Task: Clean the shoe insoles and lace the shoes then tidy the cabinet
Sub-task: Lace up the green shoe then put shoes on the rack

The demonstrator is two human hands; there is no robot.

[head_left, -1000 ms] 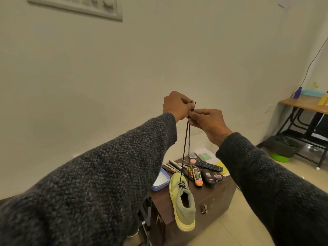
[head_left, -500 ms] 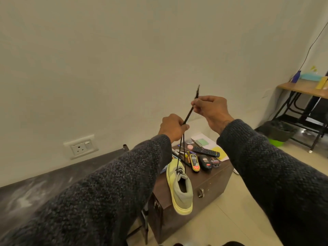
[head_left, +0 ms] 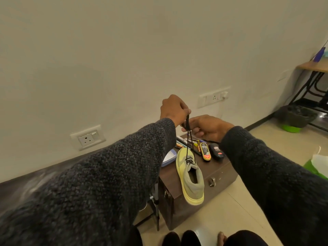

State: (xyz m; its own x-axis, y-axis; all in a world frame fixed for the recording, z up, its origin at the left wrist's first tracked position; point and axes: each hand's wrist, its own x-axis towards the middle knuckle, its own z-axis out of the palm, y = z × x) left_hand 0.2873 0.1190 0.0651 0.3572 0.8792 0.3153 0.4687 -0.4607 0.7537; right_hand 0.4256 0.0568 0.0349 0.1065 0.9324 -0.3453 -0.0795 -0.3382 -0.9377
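Brown cabinet (head_left: 220, 176) worktop carries the shoe (head_left: 190, 176). My left hand (head_left: 173, 110) pinches both lace (head_left: 188, 139) ends raised; my right hand (head_left: 208, 127) grips them just beside. Lacing is in hand, I judge; next, thread the following eyelets.

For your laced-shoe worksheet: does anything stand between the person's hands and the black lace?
Nothing visible does. The left hand already pinches the lace at its top, the right hand touches it just below, and it runs clear down to the shoe.

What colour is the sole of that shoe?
Pale yellow, clearest in the head view: the shoe.
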